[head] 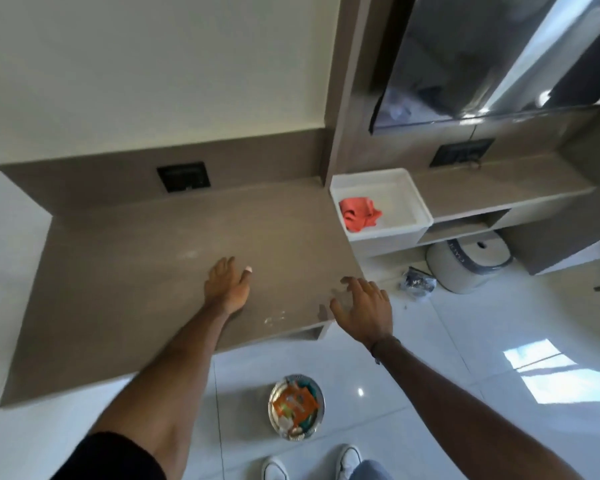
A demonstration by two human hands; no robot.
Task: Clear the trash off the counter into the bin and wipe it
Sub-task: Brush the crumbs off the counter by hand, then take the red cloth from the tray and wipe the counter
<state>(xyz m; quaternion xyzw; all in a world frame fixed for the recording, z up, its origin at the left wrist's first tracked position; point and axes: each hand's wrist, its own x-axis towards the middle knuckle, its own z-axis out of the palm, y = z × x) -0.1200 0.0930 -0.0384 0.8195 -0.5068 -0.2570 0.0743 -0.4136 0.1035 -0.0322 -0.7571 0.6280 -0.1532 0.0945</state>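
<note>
A brown counter (pixel 136 271) stretches ahead of me with a few pale crumbs (pixel 274 318) near its front right corner. My left hand (pixel 227 285) lies flat on the counter, fingers apart, holding nothing. Over the counter's right corner my right hand (pixel 364 308) hovers with spread fingers, also holding nothing. On the floor below stands a small round bin (pixel 297 408) with orange and teal wrappers inside. A coral-red cloth (pixel 359 214) lies in a white tray (pixel 416 199) to the right of the counter.
A dark wall socket (pixel 183 176) sits in the backsplash. Right of the tray, a lower shelf carries another socket (pixel 461 152) under a dark screen (pixel 482 57). A round white appliance (pixel 468 263) and a crumpled wrapper (pixel 418 282) are on the tiled floor. My white shoes (pixel 349 460) show below.
</note>
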